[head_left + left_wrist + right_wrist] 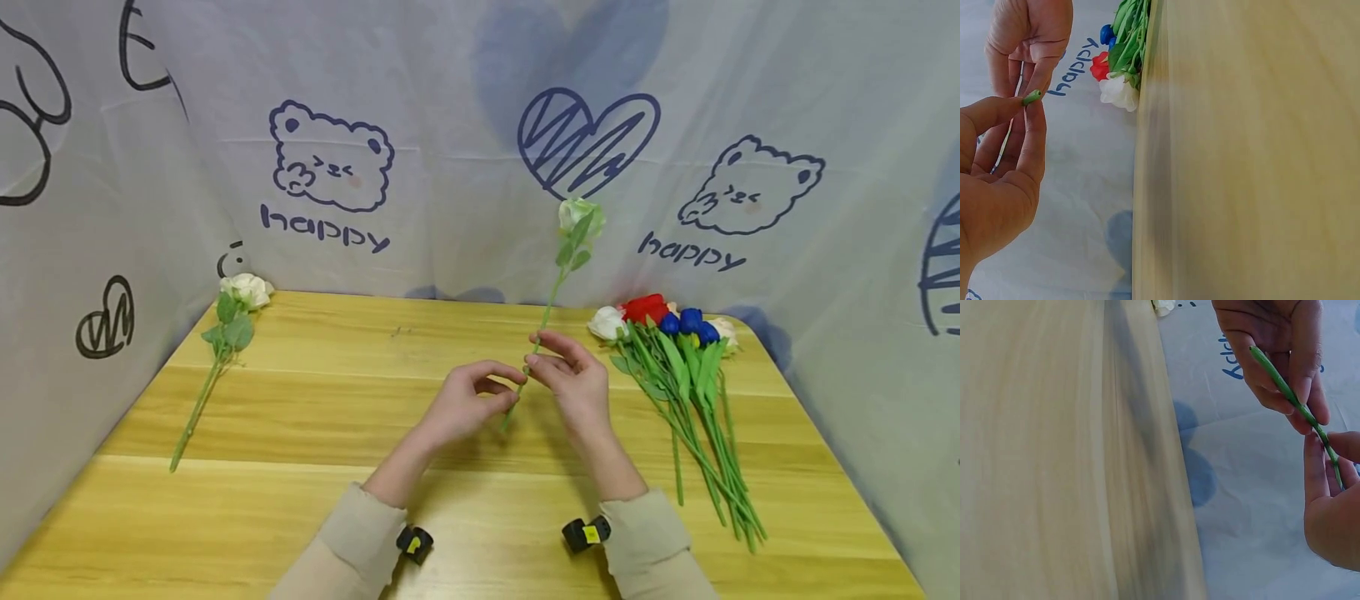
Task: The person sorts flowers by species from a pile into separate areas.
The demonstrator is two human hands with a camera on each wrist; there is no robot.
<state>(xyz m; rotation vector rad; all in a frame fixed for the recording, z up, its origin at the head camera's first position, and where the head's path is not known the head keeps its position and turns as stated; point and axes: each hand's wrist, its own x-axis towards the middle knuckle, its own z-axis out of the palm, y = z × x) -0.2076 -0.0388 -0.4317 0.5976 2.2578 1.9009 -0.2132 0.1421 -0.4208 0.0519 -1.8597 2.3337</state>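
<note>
Pinching a pale rose [551, 302] aloft, bloom [581, 217] at one o'clock from the fingers [562, 343], long axis slanting seven to one; gripping low with left hand [471, 402], higher and nearer the bloom with right hand [577, 382]. At three, bunched flowers [707, 379].

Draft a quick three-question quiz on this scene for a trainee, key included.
1. Which hand pinches the held rose nearer its bloom?
2. True or false: the blue flowers lie on the right side of the table.
3. What colour is the left-side bloom on the table? A) red B) white C) blue

Key:
1. The right hand; the left hand pinches it lower down.
2. True.
3. B.
</note>
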